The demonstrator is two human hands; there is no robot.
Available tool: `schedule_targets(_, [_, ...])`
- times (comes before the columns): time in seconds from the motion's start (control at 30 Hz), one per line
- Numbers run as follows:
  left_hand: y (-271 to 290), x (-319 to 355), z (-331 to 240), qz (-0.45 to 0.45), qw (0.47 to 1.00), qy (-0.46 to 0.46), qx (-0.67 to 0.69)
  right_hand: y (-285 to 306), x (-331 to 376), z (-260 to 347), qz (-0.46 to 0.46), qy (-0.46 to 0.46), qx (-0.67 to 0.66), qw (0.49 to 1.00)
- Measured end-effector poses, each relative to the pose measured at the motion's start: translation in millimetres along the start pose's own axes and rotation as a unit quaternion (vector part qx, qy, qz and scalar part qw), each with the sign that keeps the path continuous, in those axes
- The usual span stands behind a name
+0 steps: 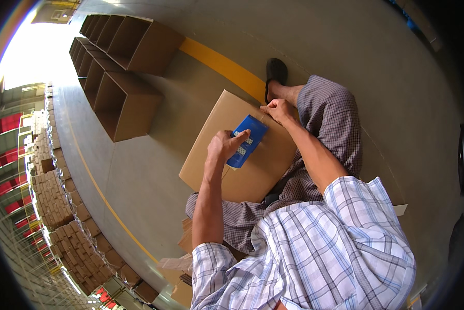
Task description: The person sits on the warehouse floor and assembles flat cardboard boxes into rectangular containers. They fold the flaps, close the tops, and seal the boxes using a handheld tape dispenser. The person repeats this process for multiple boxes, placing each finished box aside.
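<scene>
Carton: on the lap, folded into shape, upper face closed; whether any sealing remains cannot be told.
Blue item: on that face; long axis lower left to upper right, far end toward the right hand.
Left hand: grips the blue item, thumb on top.
Right hand: pinched at the carton's far edge; contents unclear.
</scene>
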State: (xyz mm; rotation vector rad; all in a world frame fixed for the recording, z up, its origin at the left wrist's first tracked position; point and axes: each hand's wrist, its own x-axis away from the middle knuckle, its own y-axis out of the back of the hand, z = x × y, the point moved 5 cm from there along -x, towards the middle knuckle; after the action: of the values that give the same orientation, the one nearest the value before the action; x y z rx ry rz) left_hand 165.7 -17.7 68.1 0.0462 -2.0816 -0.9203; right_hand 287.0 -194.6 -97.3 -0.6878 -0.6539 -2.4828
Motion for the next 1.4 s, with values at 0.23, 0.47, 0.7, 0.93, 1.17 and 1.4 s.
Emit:
schedule_targets(0.23, [0,-1,1,-0.005,1.0,-0.008,0.013,1,-10,-36,-0.064,-0.083,0.075,0.992])
schedule_targets(0.47, [2,-2,-3,-0.005,0.999,-0.04,0.016,-3,-9,11,-0.128,0.187,0.001,0.974])
schedule_targets(0.7, [3,3,-9,0.008,0.999,-0.05,-0.02,-29,-4,60,0.051,0.16,0.017,0.986])
schedule_targets(0.93, [-1,1,12,0.037,0.996,-0.07,0.042,-37,-9,60,0.192,0.013,-0.006,0.981])
schedule_targets(1.17, [2,12,21,0.02,0.995,-0.07,0.066,-37,-8,62,0.164,0.007,0.044,0.985])
schedule_targets(1.4, [4,51,94,0.028,0.999,-0.023,0.028,-40,-19,48,0.105,0.024,0.148,0.983])
